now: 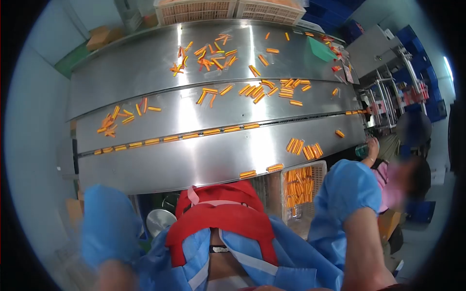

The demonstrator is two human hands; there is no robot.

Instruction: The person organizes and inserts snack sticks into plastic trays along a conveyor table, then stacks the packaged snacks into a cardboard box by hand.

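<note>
Orange-and-yellow sticks (212, 131), apparently in clear wrapping, lie over much of the steel worktop (141, 174). One file of them sits end to end along the narrow slot (310, 118); looser groups are scattered on the far side, a pair of tight bundles (304, 148) lies on the near side, and two pieces (260, 171) rest at the near edge. More fill a pale crate (320, 172) just below that edge, on the wearer's right. Blue sleeves, left (109, 225) and right (352, 186), stand out to either side of the red apron (221, 220); from them the bare left forearm (116, 275), blurred, and right forearm (366, 247) run back toward the camera. Left hand and right hand both out of frame: cannot tell whether they are clenched, loose or holding anything. Step in hand, by my reading: a pause from handling, arms probably up near the head. Next contact with the sticks would call for lowering the arms; near-edge pieces and bundles look easiest to reach. At far right, a co-worker's hand (373, 147) is near the worktop's end, beside the machine (383, 104).
</note>
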